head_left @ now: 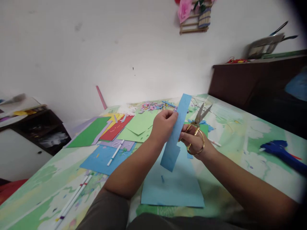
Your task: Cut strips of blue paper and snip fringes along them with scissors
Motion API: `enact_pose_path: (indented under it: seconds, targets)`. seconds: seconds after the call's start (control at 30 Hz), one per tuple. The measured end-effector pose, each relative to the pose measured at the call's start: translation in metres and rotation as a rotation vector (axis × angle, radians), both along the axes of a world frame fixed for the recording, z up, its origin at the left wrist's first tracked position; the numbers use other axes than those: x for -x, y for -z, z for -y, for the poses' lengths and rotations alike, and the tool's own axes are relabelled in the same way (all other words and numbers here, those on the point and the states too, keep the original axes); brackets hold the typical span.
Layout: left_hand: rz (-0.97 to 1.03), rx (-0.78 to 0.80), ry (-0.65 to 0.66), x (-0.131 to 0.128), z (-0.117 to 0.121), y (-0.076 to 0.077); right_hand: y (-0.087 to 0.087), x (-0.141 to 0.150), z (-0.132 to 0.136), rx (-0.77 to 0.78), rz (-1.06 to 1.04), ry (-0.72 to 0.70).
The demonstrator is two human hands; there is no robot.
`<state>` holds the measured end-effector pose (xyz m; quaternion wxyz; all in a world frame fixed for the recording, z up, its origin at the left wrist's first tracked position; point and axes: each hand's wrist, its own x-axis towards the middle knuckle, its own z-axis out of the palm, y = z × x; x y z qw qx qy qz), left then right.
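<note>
My left hand point(164, 124) is closed on a long blue paper strip point(177, 134), holding it upright above the table. Just right of the strip, my right hand point(195, 140) grips gold-handled scissors point(198, 123), whose blades are open and point up and away beside the strip's edge. A larger light blue sheet point(172, 185) lies flat on the table under both hands.
Green, red, yellow, purple and blue paper sheets point(115, 131) lie spread at the left, with a white pen point(115, 152) on them. Paper scraps point(151, 106) sit at the far edge. A blue glue gun point(280, 151) rests at the right. Two marked sticks point(72, 199) lie near left.
</note>
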<state>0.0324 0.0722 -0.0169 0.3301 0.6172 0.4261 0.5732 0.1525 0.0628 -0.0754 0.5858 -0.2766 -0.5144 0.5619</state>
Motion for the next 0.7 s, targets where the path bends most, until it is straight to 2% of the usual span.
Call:
enact_pose_path:
  seconds: [0.17,0.23,0.3,0.37,0.43,0.47,0.53,0.6,0.7]
  targets:
    - [0.043,0.028,-0.15,-0.007,0.012,0.002,-0.016,-0.002,0.014,0.094,0.03,-0.081]
    - [0.048,0.046,-0.138,-0.008,0.015,0.006,-0.021,-0.005,0.017,0.125,0.045,-0.083]
    - [0.029,-0.002,-0.095,-0.006,0.018,0.012,-0.025,-0.012,0.018,0.142,0.047,-0.082]
    - [-0.044,-0.181,-0.095,0.001,0.021,0.017,-0.027,-0.023,0.016,0.145,0.043,-0.084]
    - [-0.243,-0.529,-0.169,0.011,0.024,0.023,-0.03,-0.036,0.014,0.135,0.044,-0.065]
    - [-0.379,-0.728,-0.148,0.016,0.025,0.025,-0.031,-0.041,0.013,0.128,0.048,-0.045]
    - [-0.64,-1.0,-0.039,0.022,0.027,0.027,-0.033,-0.047,0.013,0.108,0.064,0.004]
    - [-0.764,-1.148,0.027,0.023,0.028,0.027,-0.036,-0.045,0.014,0.091,0.094,0.038]
    - [-0.728,-1.162,0.119,0.02,0.032,0.022,-0.043,-0.034,0.016,0.078,0.162,0.037]
